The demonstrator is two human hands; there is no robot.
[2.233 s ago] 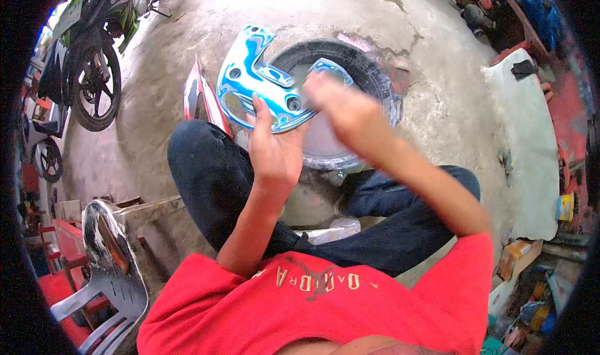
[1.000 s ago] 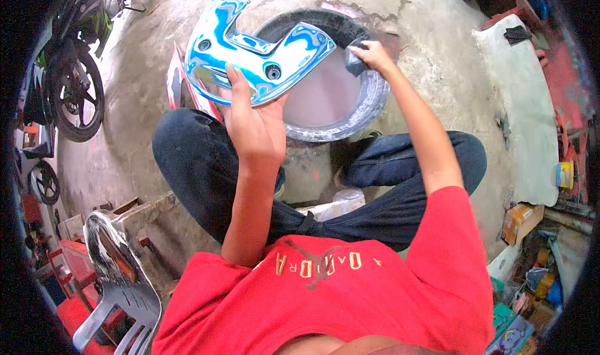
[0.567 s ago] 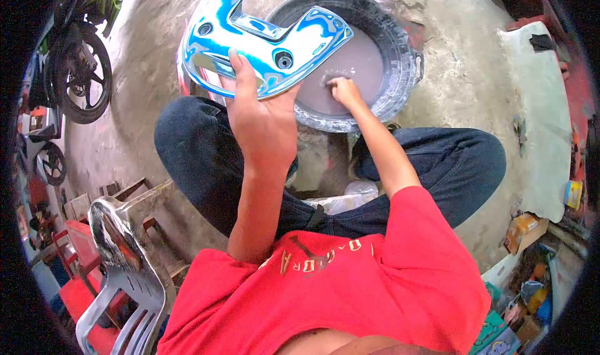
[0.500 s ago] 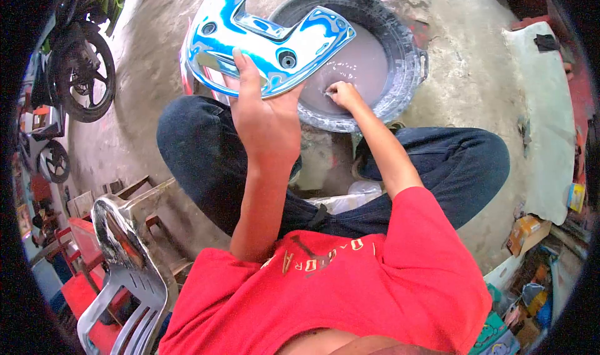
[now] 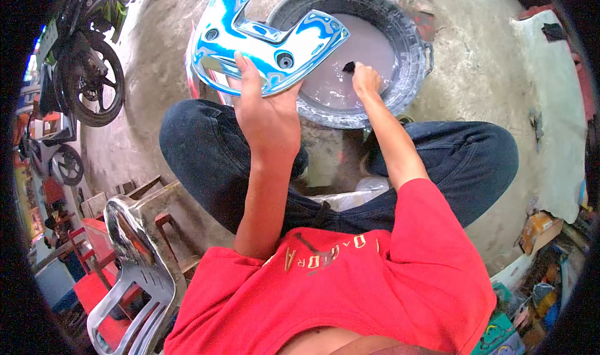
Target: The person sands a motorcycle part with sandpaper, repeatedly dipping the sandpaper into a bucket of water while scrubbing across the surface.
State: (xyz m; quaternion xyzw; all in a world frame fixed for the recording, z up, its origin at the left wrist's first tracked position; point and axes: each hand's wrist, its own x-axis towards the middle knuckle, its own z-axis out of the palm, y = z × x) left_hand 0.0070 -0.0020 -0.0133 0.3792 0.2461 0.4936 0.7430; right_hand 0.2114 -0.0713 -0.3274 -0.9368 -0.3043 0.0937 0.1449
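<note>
My left hand (image 5: 265,114) is closed around the lower edge of a shiny chrome-and-blue motorcycle body panel (image 5: 256,52), thumb on its front face. The panel is curved with a notch at the top and has two round screw holes. It is held up at the left side of a large black tub (image 5: 409,83) of cloudy greyish water (image 5: 375,42). Over the water, my right hand (image 5: 367,82) is closed on a small, flat black piece (image 5: 349,67); its material I cannot make out.
A reddish-edged part (image 5: 192,74) stands partly hidden behind the panel. Motorcycles (image 5: 94,80) stand on the left, with a grey plastic chair (image 5: 140,274) nearer. On the right are a pale slab (image 5: 550,117), a cardboard box (image 5: 540,232) and clutter.
My right hand has lifted from the water and shifted right, and the black piece now shows in its fingers. The panel in my left hand has barely moved.
</note>
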